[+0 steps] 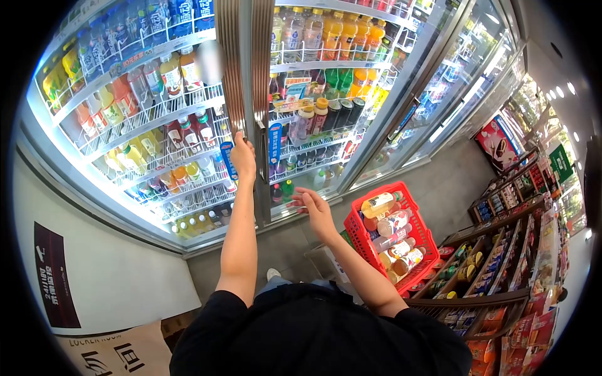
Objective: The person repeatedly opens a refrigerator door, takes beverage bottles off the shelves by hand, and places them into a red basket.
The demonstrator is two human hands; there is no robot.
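Note:
My left hand (243, 158) is closed around the handle edge of a glass-fronted drinks cooler door (233, 81), which stands ajar in front of me. The blue tag (227, 160) on the door is beside my fingers. My right hand (315, 212) hangs empty with its fingers apart, between the neighbouring closed door (276, 207) and a red shopping basket (355, 233). Several drink bottles (395, 223) lie in the basket, stacked on their sides.
Lit cooler shelves (132, 125) on the left hold rows of bottles. More glass doors (433, 81) run off to the right. Snack shelves (489, 263) stand behind the basket. A white panel (125, 269) is at lower left, above the grey floor (276, 247).

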